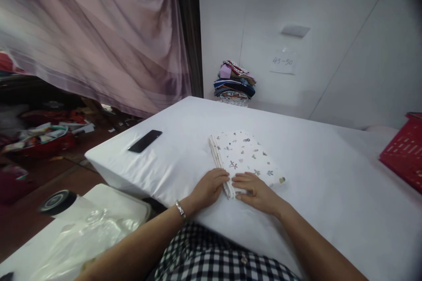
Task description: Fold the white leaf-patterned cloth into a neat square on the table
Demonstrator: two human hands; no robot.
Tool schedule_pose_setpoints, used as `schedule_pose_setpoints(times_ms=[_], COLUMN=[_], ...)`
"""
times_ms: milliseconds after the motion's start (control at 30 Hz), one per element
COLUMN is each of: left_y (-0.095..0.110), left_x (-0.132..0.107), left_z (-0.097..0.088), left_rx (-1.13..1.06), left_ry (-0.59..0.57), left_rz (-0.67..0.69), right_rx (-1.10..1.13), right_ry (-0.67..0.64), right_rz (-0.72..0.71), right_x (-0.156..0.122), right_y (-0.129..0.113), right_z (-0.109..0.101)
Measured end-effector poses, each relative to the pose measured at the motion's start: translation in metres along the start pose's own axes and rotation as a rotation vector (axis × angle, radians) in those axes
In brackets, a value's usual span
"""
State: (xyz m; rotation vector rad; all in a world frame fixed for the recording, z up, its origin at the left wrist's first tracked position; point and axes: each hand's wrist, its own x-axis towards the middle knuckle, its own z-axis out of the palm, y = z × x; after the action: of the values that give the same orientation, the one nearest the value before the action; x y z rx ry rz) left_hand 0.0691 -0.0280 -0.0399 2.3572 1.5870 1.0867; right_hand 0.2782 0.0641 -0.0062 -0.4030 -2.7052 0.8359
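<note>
A folded white cloth (245, 153) with small printed shapes lies on the white-covered table (329, 193). My left hand (211, 186) rests at the cloth's near left corner, fingers curled against its layered edge. My right hand (255, 191) lies flat on the cloth's near end, fingers stretched out and pressing down. The two hands almost touch each other. A bracelet shows on my left wrist.
A black phone (145, 140) lies near the table's left edge. A stack of folded clothes (234, 83) stands at the far side by the wall. A red basket (404, 153) sits at the right. A white box with clear plastic (82, 228) is at lower left.
</note>
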Motion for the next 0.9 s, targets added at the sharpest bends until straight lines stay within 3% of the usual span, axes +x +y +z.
schedule_pose_setpoints(times_ms=[133,300,467,533,667,900], left_y=[0.003,0.0,-0.024,-0.04,-0.065,-0.073], left_x=[0.005,0.027,0.065,0.074,0.073,0.063], left_z=[-0.002,-0.008,-0.01,-0.007,0.004,0.004], left_rx=[-0.03,0.02,0.165,0.249,0.299,0.258], left_ry=[0.031,0.114,0.116,0.096,0.114,0.152], left_rz=[-0.077,-0.266,-0.215,-0.26,-0.422,-0.402], right_rx=[0.008,0.03,0.039,0.039,0.013,0.028], right_ry=[-0.019,-0.007,0.022,0.037,0.05,0.044], right_rz=[-0.005,-0.028,-0.063,-0.073,-0.079,-0.066], right_x=[0.0,0.0,0.0,-0.001,-0.002,-0.001], right_y=[0.003,0.004,0.006,0.008,0.009,0.006], right_z=[0.0,0.0,0.002,0.004,0.005,0.003])
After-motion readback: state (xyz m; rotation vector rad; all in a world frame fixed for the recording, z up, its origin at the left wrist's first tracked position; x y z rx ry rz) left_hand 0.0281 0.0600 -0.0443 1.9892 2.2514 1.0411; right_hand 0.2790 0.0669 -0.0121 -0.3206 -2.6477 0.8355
